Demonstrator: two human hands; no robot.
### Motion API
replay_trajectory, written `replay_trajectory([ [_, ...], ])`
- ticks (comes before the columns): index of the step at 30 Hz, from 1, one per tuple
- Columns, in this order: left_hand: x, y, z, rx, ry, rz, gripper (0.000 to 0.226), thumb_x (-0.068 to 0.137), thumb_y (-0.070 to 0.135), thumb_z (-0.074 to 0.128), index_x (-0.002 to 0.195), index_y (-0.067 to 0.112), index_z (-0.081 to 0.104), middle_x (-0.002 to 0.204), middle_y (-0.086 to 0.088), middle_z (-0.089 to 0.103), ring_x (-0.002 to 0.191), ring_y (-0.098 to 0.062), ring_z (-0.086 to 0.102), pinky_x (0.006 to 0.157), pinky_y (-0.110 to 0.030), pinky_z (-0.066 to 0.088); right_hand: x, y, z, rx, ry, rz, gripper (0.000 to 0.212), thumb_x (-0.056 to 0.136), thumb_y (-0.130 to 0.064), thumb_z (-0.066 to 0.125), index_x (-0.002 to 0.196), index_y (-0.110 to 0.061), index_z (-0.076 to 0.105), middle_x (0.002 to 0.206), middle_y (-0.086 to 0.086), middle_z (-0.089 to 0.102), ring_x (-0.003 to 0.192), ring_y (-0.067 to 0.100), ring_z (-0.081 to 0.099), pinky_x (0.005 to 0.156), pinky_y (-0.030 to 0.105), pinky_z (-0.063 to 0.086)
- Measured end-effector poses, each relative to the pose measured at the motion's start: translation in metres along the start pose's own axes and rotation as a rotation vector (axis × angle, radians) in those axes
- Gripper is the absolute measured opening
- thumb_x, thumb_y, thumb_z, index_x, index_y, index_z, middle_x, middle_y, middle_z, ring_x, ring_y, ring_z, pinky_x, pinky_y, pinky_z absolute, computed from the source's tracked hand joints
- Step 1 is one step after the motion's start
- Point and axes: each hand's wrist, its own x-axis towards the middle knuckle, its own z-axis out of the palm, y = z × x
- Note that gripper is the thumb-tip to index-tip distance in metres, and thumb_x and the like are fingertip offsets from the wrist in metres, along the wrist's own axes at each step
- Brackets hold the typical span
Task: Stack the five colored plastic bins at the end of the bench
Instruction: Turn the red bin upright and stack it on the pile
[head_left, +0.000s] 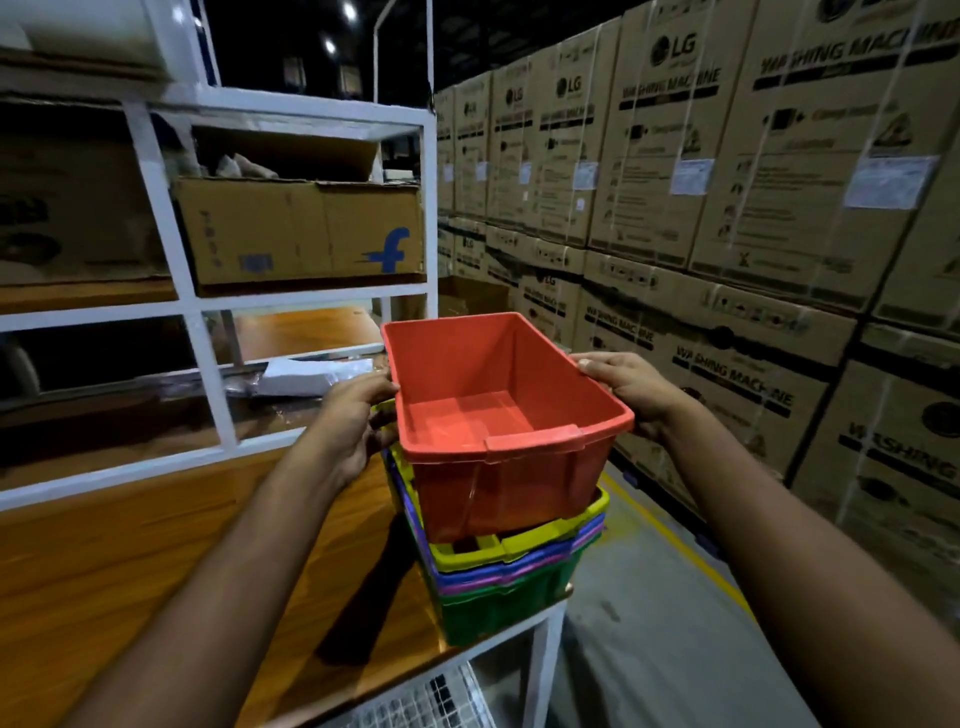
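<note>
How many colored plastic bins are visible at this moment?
5. The red bin is held by both hands above the stack; nested below at the bench's end are the yellow bin, blue bin, pink bin and green bin.

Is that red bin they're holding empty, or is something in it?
Empty. The red bin faces open side up, and its bare floor and inner walls show nothing inside.

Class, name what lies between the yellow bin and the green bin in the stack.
In the head view, the blue bin and below it the pink bin sit nested between the yellow bin and the green bin.
</note>
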Motion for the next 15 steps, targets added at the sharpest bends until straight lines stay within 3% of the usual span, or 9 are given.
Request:
replay_trajectory([
  [3, -0.003, -0.006, 0.007, -0.002, 0.049, 0.037, 0.023, 0.091, 0.005, 0.047, 0.087, 0.012, 0.068, 0.075, -0.001, 0.065, 0.055, -0.01, 0.056, 0.035, -0.016, 0.039, 0.006, 0.005, -0.006, 0.052, -0.069, -0.019, 0.024, 0.101, -0.008, 0.047, 0.112, -0.006, 0.067, 0.082, 0.01, 0.077, 0.066, 0.013, 0.072, 0.056, 0.023, 0.057],
  [9, -0.003, -0.011, 0.011, 0.022, 0.095, 0.069, 0.027, 0.091, 0.007, 0.046, 0.106, 0.011, 0.069, 0.081, -0.002, 0.065, 0.056, -0.009, 0.057, 0.037, -0.016, 0.039, 0.019, 0.011, -0.01, -0.032, -0.129, -0.061, 0.027, 0.102, -0.008, 0.044, 0.115, -0.006, 0.067, 0.088, 0.01, 0.076, 0.073, 0.014, 0.073, 0.059, 0.022, 0.056],
  [15, -0.005, -0.041, 0.011, 0.073, 0.158, 0.013, 0.024, 0.088, 0.005, 0.047, 0.089, 0.013, 0.069, 0.066, 0.004, 0.068, 0.054, -0.009, 0.059, 0.046, -0.018, 0.048, 0.038, 0.036, -0.013, -0.179, -0.171, -0.034, 0.029, 0.102, -0.009, 0.044, 0.122, -0.003, 0.065, 0.098, 0.017, 0.073, 0.071, 0.012, 0.072, 0.06, 0.023, 0.056],
])
